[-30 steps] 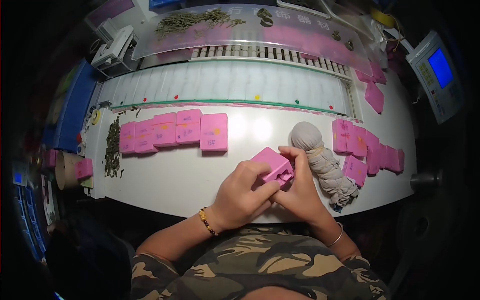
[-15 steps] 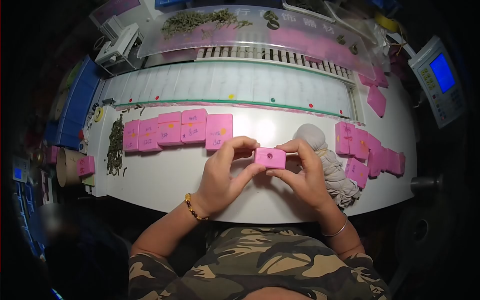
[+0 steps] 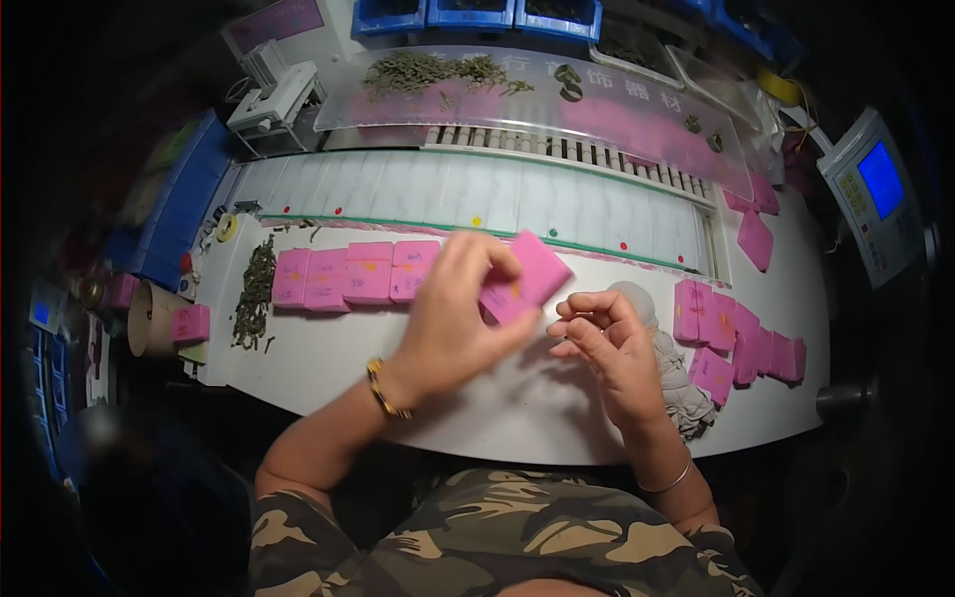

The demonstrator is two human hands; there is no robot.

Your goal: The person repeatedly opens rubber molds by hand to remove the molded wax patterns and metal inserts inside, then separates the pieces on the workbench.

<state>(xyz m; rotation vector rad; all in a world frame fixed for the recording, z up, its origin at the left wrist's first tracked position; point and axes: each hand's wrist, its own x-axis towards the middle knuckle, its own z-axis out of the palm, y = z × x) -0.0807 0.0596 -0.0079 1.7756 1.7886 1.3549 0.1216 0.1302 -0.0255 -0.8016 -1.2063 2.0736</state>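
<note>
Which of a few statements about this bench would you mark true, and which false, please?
1. The left hand holds a pink block. True.
2. The right hand grips that block as well. False: it is apart from the block.
3. The beaded bracelet is on the right wrist. False: the bracelet is on the left wrist.
4. The screen at the right is lit blue. True.
5. The cloth lies between the two hands. False: the cloth lies to the right of the right hand, partly behind it.
</note>
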